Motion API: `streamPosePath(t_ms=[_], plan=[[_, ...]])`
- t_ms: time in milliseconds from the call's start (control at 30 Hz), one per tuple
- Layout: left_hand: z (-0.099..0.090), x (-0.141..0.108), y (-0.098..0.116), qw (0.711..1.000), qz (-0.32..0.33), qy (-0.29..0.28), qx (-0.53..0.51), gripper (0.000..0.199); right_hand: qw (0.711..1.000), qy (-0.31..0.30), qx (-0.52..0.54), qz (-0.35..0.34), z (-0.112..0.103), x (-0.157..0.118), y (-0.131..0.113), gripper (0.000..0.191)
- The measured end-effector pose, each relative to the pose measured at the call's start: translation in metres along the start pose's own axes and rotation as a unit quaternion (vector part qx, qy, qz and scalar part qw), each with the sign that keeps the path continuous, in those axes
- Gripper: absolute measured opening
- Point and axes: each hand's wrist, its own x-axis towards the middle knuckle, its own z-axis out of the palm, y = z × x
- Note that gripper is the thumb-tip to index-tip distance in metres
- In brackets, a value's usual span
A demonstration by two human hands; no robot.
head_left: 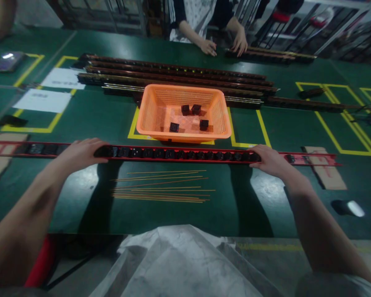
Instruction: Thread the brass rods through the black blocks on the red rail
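Note:
A long red rail (275,159) runs left to right across the table, with a row of black blocks (159,154) seated in its channel. My left hand (83,154) grips the rail at the left end of the row, fingers wrapped over a dark piece. At the row's right end my right hand (264,157) is closed round the rail and the last dark block. The rail's ends lie over cardboard pieces (327,169). Thin brass-coloured rods (163,189) lie in front of the rail, between my forearms.
Behind the rail stands an orange basket (144,119) holding several black blocks. Long dark rail assemblies (179,76) lie beyond it. White papers (43,100) are at the left. A person's hands (208,46) work at the far edge. A shiny object (348,208) lies at the right.

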Motion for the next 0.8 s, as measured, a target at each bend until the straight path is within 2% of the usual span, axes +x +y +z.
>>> streamPosePath(t_ms=[267, 633, 800], plan=[[-0.003, 0.009, 0.026, 1.0, 0.014, 0.006, -0.023, 0.048, 0.999, 0.005, 0.001, 0.033, 0.0, -0.017, 0.021, 0.051], [-0.011, 0.024, 0.068, 0.999, 0.024, 0.022, -0.024, 0.047, 0.995, -0.031, -0.011, 0.095, -0.008, -0.035, 0.044, 0.054], [-0.007, 0.028, 0.077, 0.999, 0.015, 0.029, -0.034, 0.048, 0.992, -0.042, -0.031, 0.114, -0.007, -0.038, 0.052, 0.056]])
